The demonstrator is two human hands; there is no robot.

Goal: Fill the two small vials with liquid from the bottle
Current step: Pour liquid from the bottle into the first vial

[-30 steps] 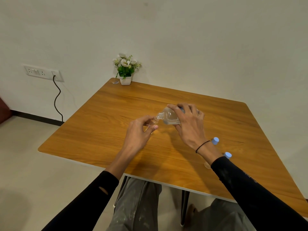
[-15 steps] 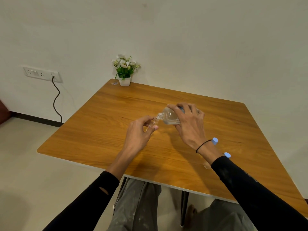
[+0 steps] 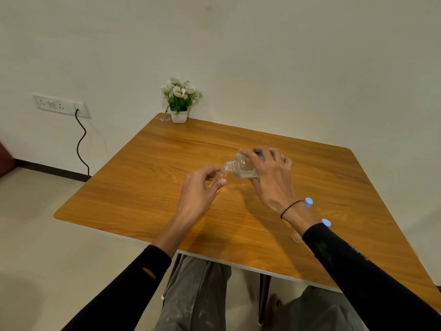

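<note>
My right hand point(image 3: 272, 177) grips a clear plastic bottle point(image 3: 241, 166), tipped on its side with its open neck pointing left and down. That neck meets the mouth of a small clear vial point(image 3: 218, 176), pinched between the thumb and fingers of my left hand point(image 3: 199, 189) just above the wooden table point(image 3: 148, 187). The vial is mostly hidden by my fingers. By my right wrist a second clear vial point(image 3: 296, 237) shows only partly behind the sleeve. Two light blue caps point(image 3: 308, 201) lie near it.
A small white pot of artificial flowers point(image 3: 179, 101) stands at the table's far left corner, with a tiny clear item point(image 3: 164, 119) beside it. A wall socket with a black cable point(image 3: 82, 142) is at left. My legs are under the near edge.
Both hands hold nearly the same pose, with the bottle neck still against the vial. The view has shifted slightly.
</note>
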